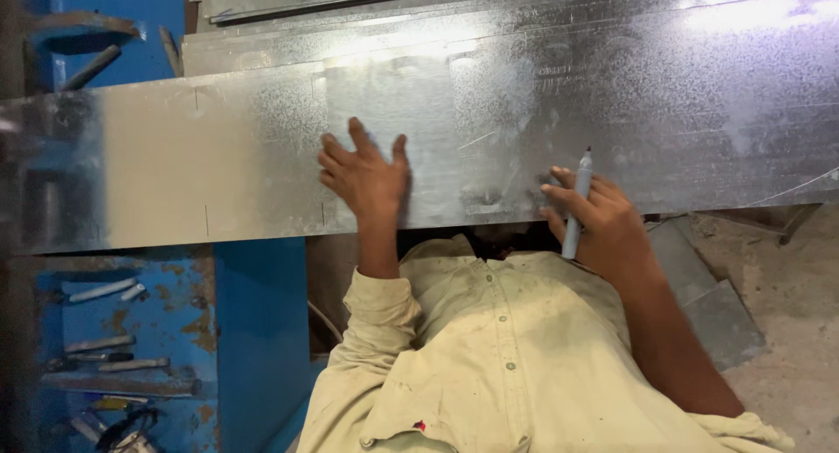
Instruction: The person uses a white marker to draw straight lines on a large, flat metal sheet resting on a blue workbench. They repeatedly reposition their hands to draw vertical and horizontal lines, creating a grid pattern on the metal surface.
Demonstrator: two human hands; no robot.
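Observation:
A long galvanized steel sheet (218, 169) lies across the view in front of me. My left hand (365, 175) presses flat on it near its front edge, fingers spread. My right hand (594, 221) rests at the sheet's front edge and grips a blue-grey marker pen (577, 204), tip pointing up over the metal. Short marked lines show on the sheet near its front edge to the left of my left hand. My cream shirt fills the lower middle.
More metal sheets (367, 16) are stacked behind. A blue rusty machine frame (253, 322) stands at the left, with metal rods and tools (105, 366) on its shelf. Grey metal offcuts (717, 313) lie on the concrete floor at the right.

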